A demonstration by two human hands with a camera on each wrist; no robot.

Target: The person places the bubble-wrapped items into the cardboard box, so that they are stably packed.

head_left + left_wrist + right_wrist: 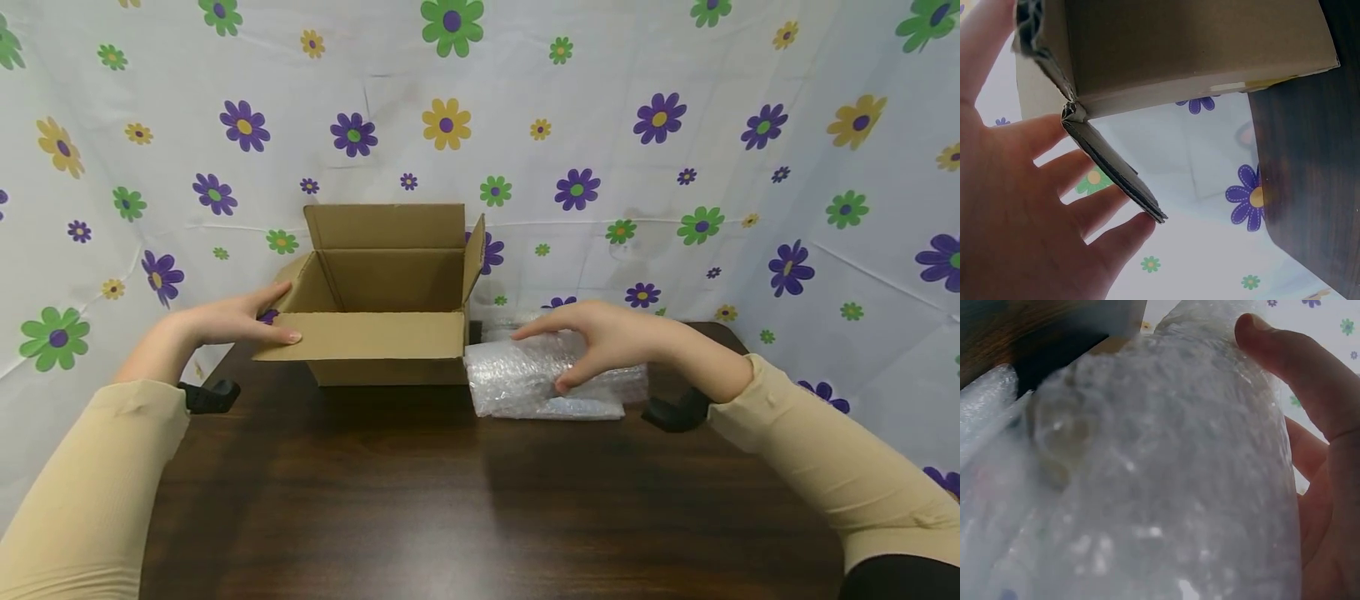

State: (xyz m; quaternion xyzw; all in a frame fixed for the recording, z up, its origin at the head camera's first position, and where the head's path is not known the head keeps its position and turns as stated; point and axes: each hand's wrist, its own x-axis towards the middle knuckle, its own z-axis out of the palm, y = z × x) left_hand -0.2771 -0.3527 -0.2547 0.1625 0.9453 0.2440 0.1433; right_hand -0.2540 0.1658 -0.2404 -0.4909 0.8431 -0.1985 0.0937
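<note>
An open cardboard box (390, 372) stands at the back left of the table, flaps spread. My left hand (232, 321) rests at its left corner, thumb on the front flap; in the left wrist view the spread fingers of the hand (1035, 194) touch the side flap (1116, 169). Right of the box lies a bubble-wrapped bundle (510, 375). My right hand (611, 337) curls over it, thumb in front and fingers behind. The right wrist view shows the bubble wrap (1179, 475) close up, with the hand (1329, 450) gripping its side.
More bubble wrap (592, 408) lies under and behind the bundle on the dark wooden table (450, 500). A white cloth with printed flowers (525, 83) hangs behind the table and at both sides.
</note>
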